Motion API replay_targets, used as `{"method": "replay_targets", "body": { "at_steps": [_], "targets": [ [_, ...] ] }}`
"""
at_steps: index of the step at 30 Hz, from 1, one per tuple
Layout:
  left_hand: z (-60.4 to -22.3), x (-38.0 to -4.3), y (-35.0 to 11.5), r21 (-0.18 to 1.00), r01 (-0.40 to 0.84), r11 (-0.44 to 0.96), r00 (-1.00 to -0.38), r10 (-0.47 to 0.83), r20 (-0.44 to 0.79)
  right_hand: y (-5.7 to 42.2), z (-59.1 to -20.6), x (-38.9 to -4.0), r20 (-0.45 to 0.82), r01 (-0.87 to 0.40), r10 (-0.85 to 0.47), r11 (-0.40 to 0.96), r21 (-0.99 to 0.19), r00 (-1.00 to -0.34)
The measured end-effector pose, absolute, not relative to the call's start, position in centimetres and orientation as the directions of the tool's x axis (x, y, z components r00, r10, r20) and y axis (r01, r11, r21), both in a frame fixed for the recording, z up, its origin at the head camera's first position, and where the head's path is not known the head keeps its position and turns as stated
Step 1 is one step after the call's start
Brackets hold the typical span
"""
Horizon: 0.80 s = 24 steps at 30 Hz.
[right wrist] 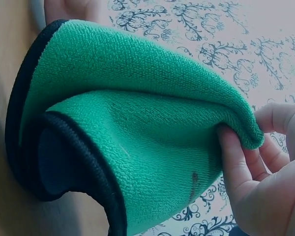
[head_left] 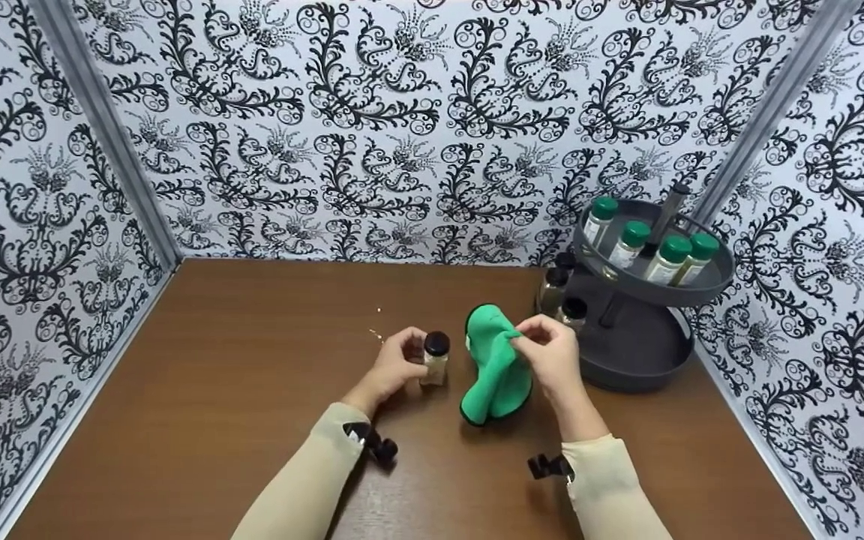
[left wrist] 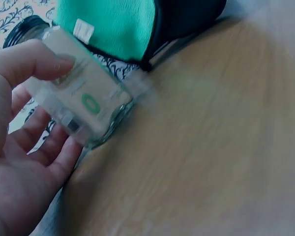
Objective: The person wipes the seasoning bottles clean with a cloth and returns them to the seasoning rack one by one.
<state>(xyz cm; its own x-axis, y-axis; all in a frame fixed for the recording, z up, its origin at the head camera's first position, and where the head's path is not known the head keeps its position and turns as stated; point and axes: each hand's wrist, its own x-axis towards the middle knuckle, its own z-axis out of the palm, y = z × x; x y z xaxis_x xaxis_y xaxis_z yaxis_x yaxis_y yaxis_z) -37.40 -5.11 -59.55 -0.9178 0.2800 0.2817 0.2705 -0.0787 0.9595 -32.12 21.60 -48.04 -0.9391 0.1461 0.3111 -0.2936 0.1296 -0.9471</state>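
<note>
My left hand (head_left: pixel 396 361) grips a small glass spice jar (head_left: pixel 436 360) with a black lid, thumb on one side and fingers round the other. In the left wrist view the jar (left wrist: pixel 83 93) shows pale contents and a label with a green mark. To its right, my right hand (head_left: pixel 554 354) pinches a fold of a green cloth (head_left: pixel 493 371) with dark edging. The right wrist view shows the cloth (right wrist: pixel 137 108) bunched up from the pinch, with a dark underside and a small dark stain near the fingers.
A two-tier dark grey rack (head_left: pixel 634 375) stands at the right; several green-capped jars (head_left: pixel 629 244) fill its upper tier. Black-lidded jars (head_left: pixel 552 289) are at its left side. Pale crumbs (head_left: pixel 376 334) lie on the brown table (head_left: pixel 252 337) beyond my left hand. Patterned walls (head_left: pixel 372 135) enclose the table.
</note>
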Motion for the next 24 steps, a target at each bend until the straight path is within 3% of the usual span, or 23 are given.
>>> {"method": "replay_targets", "body": {
  "at_steps": [8,16,24],
  "targets": [
    [-57.0,-34.5,-5.2,0.942,0.337,-0.007,-0.904,0.277,0.325,20.4,-47.5,-31.0,0.324,-0.302,0.088,0.198,-0.932,-0.942],
    [-54.1,-32.2,-4.8,0.916,0.401,-0.011,-0.891,0.225,0.393,17.6,-47.4,-28.9,0.392,-0.39,-0.029,0.191,-0.901,-0.919],
    [-52.2,-30.7,-4.3,0.896,0.438,-0.07,-0.877,0.188,0.443,17.2,-49.0,-29.7,0.318,-0.33,-0.096,0.385,-0.862,-0.943]
  ]
}}
